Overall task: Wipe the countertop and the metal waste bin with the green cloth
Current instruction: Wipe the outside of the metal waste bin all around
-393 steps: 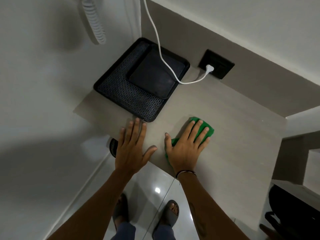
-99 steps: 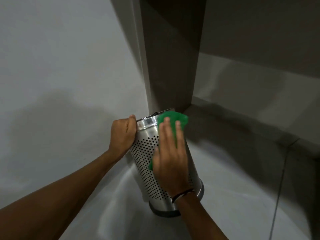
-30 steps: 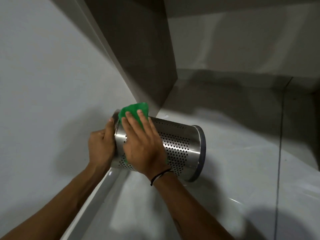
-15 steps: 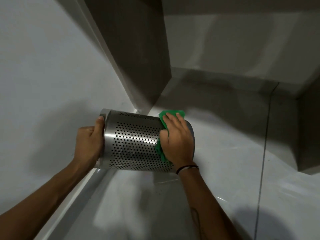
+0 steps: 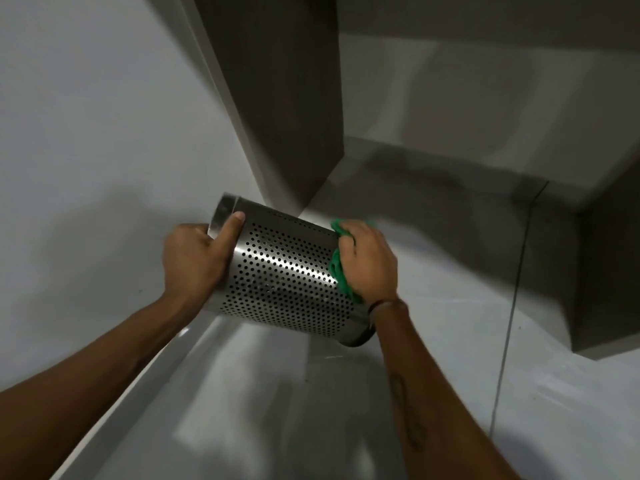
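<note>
The perforated metal waste bin [image 5: 287,271] is held on its side above the floor, its open rim to the left and its base down to the right. My left hand [image 5: 197,258] grips the rim end, thumb lying across the smooth band. My right hand [image 5: 369,263] presses the green cloth [image 5: 338,271] against the bin's wall near the base end. Most of the cloth is hidden under that hand. The countertop is out of view.
A white wall [image 5: 86,133] runs along the left with a pale skirting [image 5: 138,386] at its foot. A brown cabinet panel [image 5: 284,98] stands behind the bin, and another brown unit [image 5: 613,271] at the right. Glossy grey floor tiles [image 5: 450,341] lie below.
My right hand slid the cloth along the bin from the rim end to the base end. The bin tilted so its base drops lower right. My left hand kept its hold on the rim.
</note>
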Demonstrator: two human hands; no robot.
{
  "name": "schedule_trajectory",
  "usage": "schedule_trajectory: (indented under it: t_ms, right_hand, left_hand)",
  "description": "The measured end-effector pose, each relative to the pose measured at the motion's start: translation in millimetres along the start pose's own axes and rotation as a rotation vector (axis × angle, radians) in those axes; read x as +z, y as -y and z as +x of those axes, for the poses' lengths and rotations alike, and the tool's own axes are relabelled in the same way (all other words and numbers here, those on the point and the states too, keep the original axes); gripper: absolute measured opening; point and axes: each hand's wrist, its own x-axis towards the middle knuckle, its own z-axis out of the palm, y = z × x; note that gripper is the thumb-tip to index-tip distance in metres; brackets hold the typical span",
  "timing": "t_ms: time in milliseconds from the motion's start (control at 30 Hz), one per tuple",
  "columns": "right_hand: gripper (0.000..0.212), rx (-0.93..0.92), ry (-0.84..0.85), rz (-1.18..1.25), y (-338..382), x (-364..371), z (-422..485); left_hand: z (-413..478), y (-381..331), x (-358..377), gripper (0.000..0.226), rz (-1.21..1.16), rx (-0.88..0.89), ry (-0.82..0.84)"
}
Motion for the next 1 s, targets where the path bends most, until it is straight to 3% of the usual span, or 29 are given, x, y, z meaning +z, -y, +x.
schedule_trajectory:
  t_ms: [67,133,233,333,500,633,733,867,1000]
  right_hand:
    - [0.056,-0.043,-0.216,-0.022,-2,19,-38]
    - [0.063,-0.077,-0.316,-0.052,-3,44,-76]
    - [0.063,-0.105,-0.344,-0.016,-6,57,-95]
    - [0.06,-0.158,-0.298,-0.047,-11,42,-51]
    - [0.038,0.019,0.02,-0.025,-2,0,34]
    - [0.05,0.004,-0.157,0.088,9,13,0]
    - [0.061,-0.169,-0.317,0.102,46,42,-42]
    - [0.068,-0.309,-0.279,0.091,82,58,-64]
    - [0.069,-0.123,-0.384,0.145,34,62,-66]
  left_hand:
    - [8,-2,2,0.075,0.014,-0.03,0.001]
    - [14,-1,2,0.072,0.018,-0.06,0.013]
    - [18,1,3,0.069,-0.039,-0.083,0.08]
    - [15,4,1,0.072,-0.071,-0.108,0.085]
    - [10,2,4,0.071,-0.052,-0.018,0.078]
    - [12,-13,4,0.075,-0.014,-0.031,0.098]
    - [19,-33,6,0.07,0.057,-0.005,0.125]
    - [30,-51,4,0.067,0.161,0.008,0.15]
    - [27,-57,3,0.064,0.159,-0.005,0.17]
